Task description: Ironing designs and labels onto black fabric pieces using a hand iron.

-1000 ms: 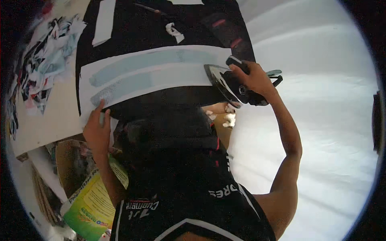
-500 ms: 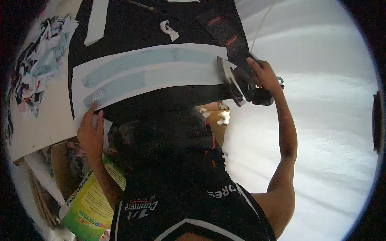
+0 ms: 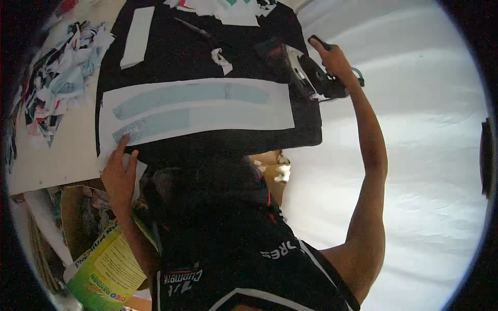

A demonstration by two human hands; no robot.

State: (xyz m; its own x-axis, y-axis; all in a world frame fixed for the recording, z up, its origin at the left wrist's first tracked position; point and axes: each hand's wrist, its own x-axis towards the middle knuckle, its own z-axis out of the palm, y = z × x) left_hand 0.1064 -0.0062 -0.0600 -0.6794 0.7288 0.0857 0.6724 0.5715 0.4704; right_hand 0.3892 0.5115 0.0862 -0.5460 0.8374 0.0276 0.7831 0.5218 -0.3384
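A white sheet lies across the black padded cloth in front of me, bearing two curved pale-blue strips, the upper strip and the lower strip. My left hand is at the sheet's near left corner, fingers apart, with the index fingertip touching the end of the lower strip. My right hand is closed round the handle of a clothes iron. The iron is beyond the sheet's far right corner, over the right edge of the black cloth, its shiny soleplate edge facing left.
Scissors lie on the black cloth beside a crumpled white scrap. A white strip is at far left, and printed pieces at the back. Fabric scraps heap on the left table; white cloth hangs at right.
The iron in my right hand has moved away from me, off the sheet's right end. My left hand stays at the near left corner. The view has shifted, showing more of the back.
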